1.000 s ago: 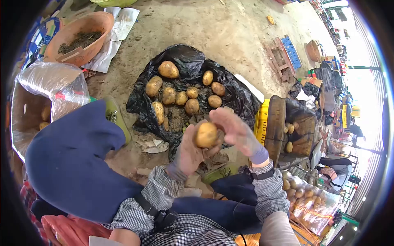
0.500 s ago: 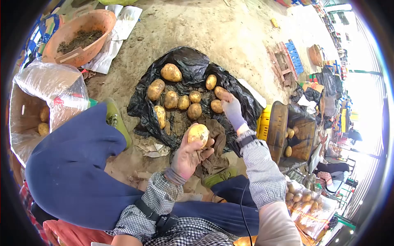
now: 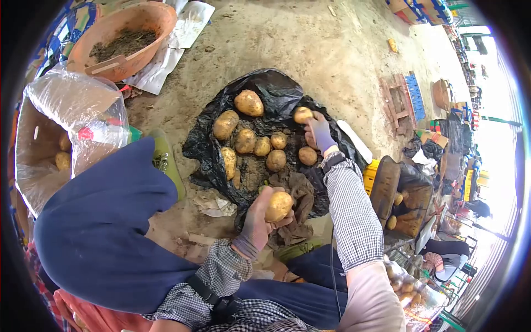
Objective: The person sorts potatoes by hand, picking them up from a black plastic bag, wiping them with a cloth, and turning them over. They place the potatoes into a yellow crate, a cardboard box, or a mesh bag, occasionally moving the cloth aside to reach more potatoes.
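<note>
My left hand [image 3: 257,221] is closed around a large pale-yellow potato [image 3: 279,206], near the front edge of a black plastic bag [image 3: 203,138] spread on the ground. At the bag's right side, the fingers of my right hand [image 3: 319,131] are on a smaller potato [image 3: 302,115]. Another potato shows partly beneath that palm, and a round potato [image 3: 307,156] lies just below it. Several soil-marked potatoes lie on the bag, among them a large one [image 3: 249,103] at the top. A brown crumpled cloth [image 3: 298,193] lies to the right of the left hand's potato.
An orange basin [image 3: 160,47] with dark soil stands at upper left. Below it is a plastic-lined box [image 3: 41,182] with potatoes. To the right are a yellow crate [image 3: 371,174], a brown container [image 3: 385,185] and a clear bag of potatoes [image 3: 409,288]. Another person [image 3: 445,260] is farther right.
My right hand has moved up to the potato at the bag's upper right. The left hand, with its potato, is slightly lower and turned. The whole view has shifted.
</note>
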The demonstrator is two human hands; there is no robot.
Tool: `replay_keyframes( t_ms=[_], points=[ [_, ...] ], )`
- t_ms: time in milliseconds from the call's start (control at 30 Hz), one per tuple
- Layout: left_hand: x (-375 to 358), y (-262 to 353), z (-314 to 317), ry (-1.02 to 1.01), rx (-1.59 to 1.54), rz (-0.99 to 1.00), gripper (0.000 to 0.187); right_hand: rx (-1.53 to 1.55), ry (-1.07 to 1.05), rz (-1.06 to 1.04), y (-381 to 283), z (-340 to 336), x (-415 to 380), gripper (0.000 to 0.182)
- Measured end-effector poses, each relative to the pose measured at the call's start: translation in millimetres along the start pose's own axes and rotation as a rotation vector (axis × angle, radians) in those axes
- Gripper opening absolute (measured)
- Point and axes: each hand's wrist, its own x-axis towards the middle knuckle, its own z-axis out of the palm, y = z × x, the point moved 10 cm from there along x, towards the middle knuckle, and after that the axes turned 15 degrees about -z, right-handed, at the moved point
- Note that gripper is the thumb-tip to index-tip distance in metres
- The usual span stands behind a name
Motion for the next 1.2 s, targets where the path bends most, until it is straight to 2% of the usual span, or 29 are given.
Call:
replay_keyframes(
  t_ms=[67,100,133,233,300,333,367,400,433,467,533,600,667,700,733,800,833,900,1000,1067,1100,1133,1200],
  points=[
    [1,-7,4,-0.073,-0.067,-0.014,0.048,0.195,-0.069,-0.143,11,-7,-6,0.033],
    [-1,-9,4,-0.082,-0.063,0.008,0.052,-0.073,0.057,-0.211,3,-12,-16,0.038],
    [-2,-10,3,-0.09,-0.055,0.032,0.057,-0.467,0.099,-0.494,-14,-11,-18,0.042],
    [0,-16,-6,-0.136,-0.012,0.1,0.054,-0.572,0.106,-0.427,-22,-5,-34,0.044],
    [-2,-17,-10,-0.143,0.009,0.152,0.052,-0.635,0.187,-0.522,-38,2,-42,0.045],
    [-2,-15,-15,-0.056,0.019,0.181,0.049,-0.632,0.184,-0.525,-43,9,-45,0.045],
    [-2,-11,-20,0.031,0.029,0.209,0.047,-0.787,0.191,-0.51,-49,14,-46,0.05],
    [-3,-8,-18,0.031,0.028,0.213,0.047,-0.944,0.198,-0.493,-59,21,-48,0.055],
    [-5,-5,-12,0.022,0.066,0.205,0.047,-0.811,0.181,-0.344,-50,26,-43,0.068],
    [-6,-4,-7,0.014,0.102,0.194,0.047,-0.814,0.175,-0.343,-55,35,-43,0.068],
    [-2,-8,-7,0.006,0.078,0.162,0.048,-0.854,0.06,-0.129,-22,44,-33,0.078],
    [5,-13,-9,-0.014,0.056,0.136,0.047,-0.823,0.063,-0.158,6,44,-11,0.084],
    [3,-7,-8,0.021,0.079,0.152,0.048,-0.589,0.092,-0.335,38,36,18,0.078],
    [-1,-3,-7,0.037,0.032,0.158,0.046,-0.223,0.048,-0.155,22,47,-4,0.075],
    [-4,-2,-6,0.049,-0.014,0.16,0.043,-0.039,0.043,-0.115,-4,52,-32,0.073],
    [-4,1,-2,0.024,0.006,0.167,0.043,0.126,-0.112,-0.243,-14,46,-45,0.076],
    [-2,3,-1,0.022,0.062,0.202,0.046,0.359,-0.175,-0.177,-31,50,-73,0.079],
    [-2,1,3,0.024,0.133,0.228,0.049,0.508,-0.315,-0.233,-80,59,-140,0.085],
    [-14,1,20,-0.036,0.285,0.272,0.06,0.583,-0.317,-0.245,-126,56,-224,0.084],
    [-20,-6,29,-0.087,0.349,0.301,0.063,0.612,-0.299,-0.211,-142,55,-264,0.09],
    [-26,-6,38,-0.126,0.398,0.345,0.066,0.563,-0.276,-0.296,-145,49,-277,0.077],
    [-29,-8,42,-0.138,0.415,0.341,0.066,0.567,-0.262,-0.312,-145,46,-288,0.077],
    [-40,-18,59,-0.219,0.558,0.32,0.069,0.42,-0.185,-0.358,-147,35,-309,0.062]
  ],
)
